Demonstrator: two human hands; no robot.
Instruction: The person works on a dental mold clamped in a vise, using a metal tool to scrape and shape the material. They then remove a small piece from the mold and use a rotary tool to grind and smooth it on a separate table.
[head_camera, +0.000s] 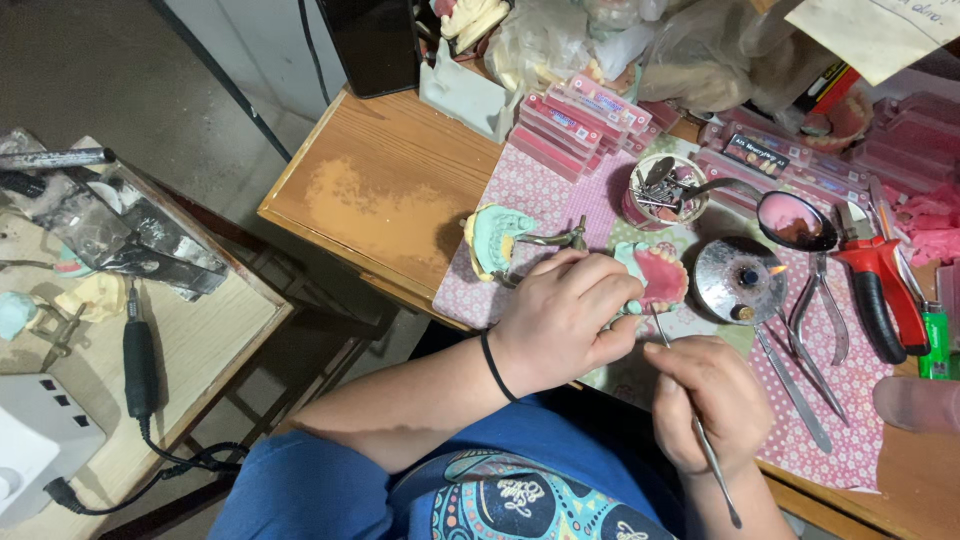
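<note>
I am looking down at my left hand (565, 318), which is curling closed around a pale green dental cast (655, 275) carrying pink wax and a row of teeth; my fingers are covering its near side, so I am only seeing its far half above the patterned pink mat (545, 195). My right hand (708, 400) is pinching a thin metal wax tool (700, 425), its tip reaching up to the lower edge of the cast; the tip itself is too fine for me to say whether it is touching.

A second green cast on a metal articulator (497, 238) is lying just beside my left knuckles. To the right of the held cast, a small round burner (740, 280) is showing a small flame, with tweezers (815, 310) and red-handled pliers (882, 285) lying past it. A cup of metal tools (658, 190) is standing behind, near stacked pink tooth cards (575, 125). A blurred pink shape is cutting in at the right edge; I cannot tell what it is. On the side table at left, a black handpiece (140, 365) is resting with its cord.
</note>
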